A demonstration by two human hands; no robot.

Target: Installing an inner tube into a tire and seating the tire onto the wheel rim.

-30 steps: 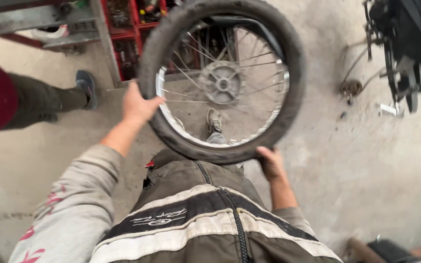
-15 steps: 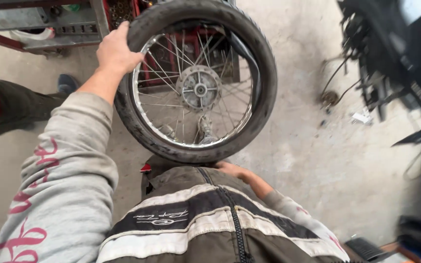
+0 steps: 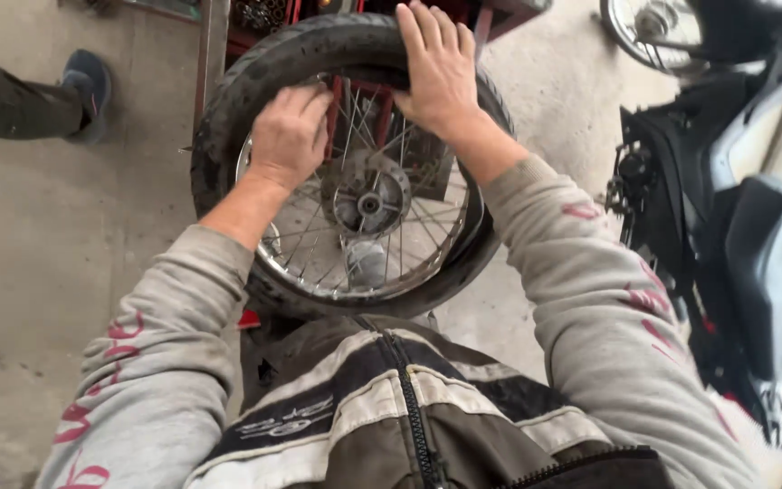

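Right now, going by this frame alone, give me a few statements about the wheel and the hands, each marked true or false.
1. Both hands rest on the upper part of the tyre. True.
2. The left hand lies at the rim, its fingers bent over the tyre's inner edge. True.
3. The right hand grips the hub. False: it lies flat on top of the tyre.
4. The wheel has solid cast arms. False: it has thin wire spokes.
5. A motorcycle stands on the right. True.

Bare concrete floor (image 3: 65,272) under a shoe (image 3: 88,91)
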